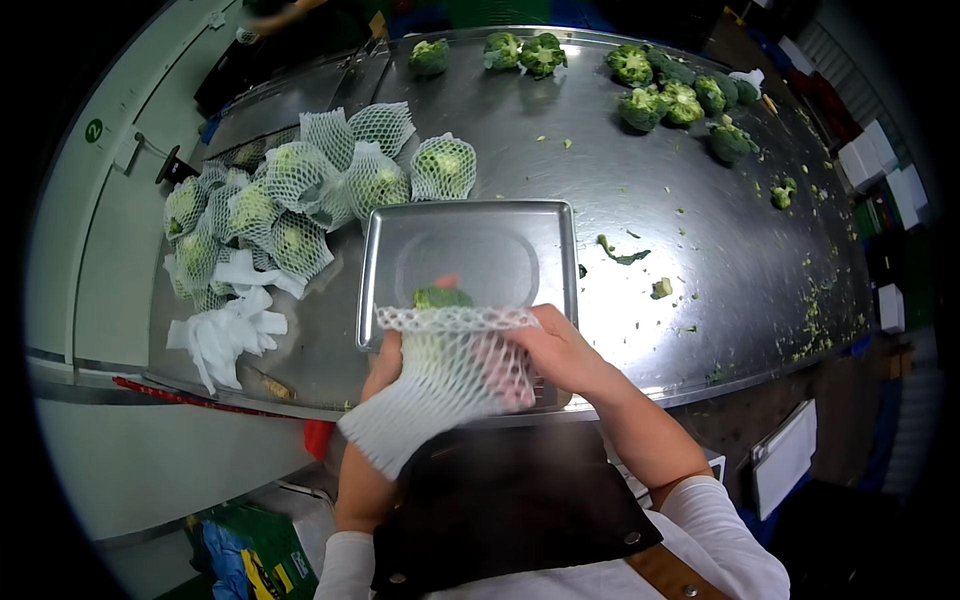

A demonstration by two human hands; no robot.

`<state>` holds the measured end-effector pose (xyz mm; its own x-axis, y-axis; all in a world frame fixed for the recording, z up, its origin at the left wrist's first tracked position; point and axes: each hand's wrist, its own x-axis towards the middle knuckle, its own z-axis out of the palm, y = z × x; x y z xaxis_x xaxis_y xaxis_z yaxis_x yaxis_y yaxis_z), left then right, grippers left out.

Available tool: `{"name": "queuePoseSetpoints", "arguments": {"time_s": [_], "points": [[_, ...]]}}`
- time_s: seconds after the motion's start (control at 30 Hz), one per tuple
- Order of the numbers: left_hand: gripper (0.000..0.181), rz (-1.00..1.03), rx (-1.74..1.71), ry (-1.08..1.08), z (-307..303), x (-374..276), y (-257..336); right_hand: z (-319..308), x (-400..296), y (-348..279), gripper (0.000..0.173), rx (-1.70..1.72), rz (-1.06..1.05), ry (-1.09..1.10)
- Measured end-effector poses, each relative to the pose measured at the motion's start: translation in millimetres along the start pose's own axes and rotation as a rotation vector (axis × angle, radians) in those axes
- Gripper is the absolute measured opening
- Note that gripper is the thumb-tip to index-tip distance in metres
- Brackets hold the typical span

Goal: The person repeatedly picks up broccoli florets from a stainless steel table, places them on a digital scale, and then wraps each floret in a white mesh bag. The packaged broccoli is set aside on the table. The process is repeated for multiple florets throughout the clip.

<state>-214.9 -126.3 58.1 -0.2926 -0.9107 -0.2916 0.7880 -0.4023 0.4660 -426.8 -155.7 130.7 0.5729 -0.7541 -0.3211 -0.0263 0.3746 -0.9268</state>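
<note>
A white foam net sleeve [442, 382] is stretched between my two hands above the near edge of a metal tray [469, 214]. Part of a broccoli head [441, 297] shows just beyond the sleeve's rolled rim, and its lower part is behind the mesh. My left hand [386, 364] grips the sleeve's left side, its fingers largely hidden by the net. On the right, my right hand [544, 349] has fingers inside the sleeve and holds its rim. The rest of the tray's inside shows bare metal.
Netted broccoli heads [292, 172] are piled at the left, with loose foam sleeves [229, 330] nearer me. Bare broccoli heads [682, 101] lie at the far right of the steel table [712, 225]. Leaf scraps [622, 255] are scattered right of the tray. A person's arm [277, 19] shows at top left.
</note>
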Motion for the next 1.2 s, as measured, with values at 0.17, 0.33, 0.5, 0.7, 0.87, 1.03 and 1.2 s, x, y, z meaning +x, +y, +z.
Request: {"name": "queuePoseSetpoints", "arguments": {"time_s": [0.17, 0.33, 0.5, 0.7, 0.87, 1.03, 1.2], "points": [[0.061, -0.156, -0.168, 0.13, -24, -37, -11, 18, 14, -2, 0.043, 0.713, 0.138, -0.208], [0.059, -0.096, -0.163, 0.23, -58, -48, -10, 33, 47, 21, 0.046, 1.246, 0.124, -0.224], [0.057, 0.135, -0.156, 0.357, -76, -10, 24, 75, 91, 56, 0.04, 1.024, 0.335, -0.059], [0.051, 0.475, 0.107, 0.473, -53, 36, 169, 66, 129, 22, 0.023, 0.6, 0.246, -0.221], [0.053, 0.572, 0.155, 0.367, -55, 140, 344, 30, 132, 32, 0.022, 0.584, 0.314, -0.015], [0.057, 0.547, 0.241, 0.437, -131, 223, 487, 9, 145, 29, 0.021, 0.68, 0.291, 0.215], [0.056, 0.484, -0.045, 0.494, -197, 301, 593, -2, 155, 35, 0.023, 0.618, 0.306, 0.3]]}}
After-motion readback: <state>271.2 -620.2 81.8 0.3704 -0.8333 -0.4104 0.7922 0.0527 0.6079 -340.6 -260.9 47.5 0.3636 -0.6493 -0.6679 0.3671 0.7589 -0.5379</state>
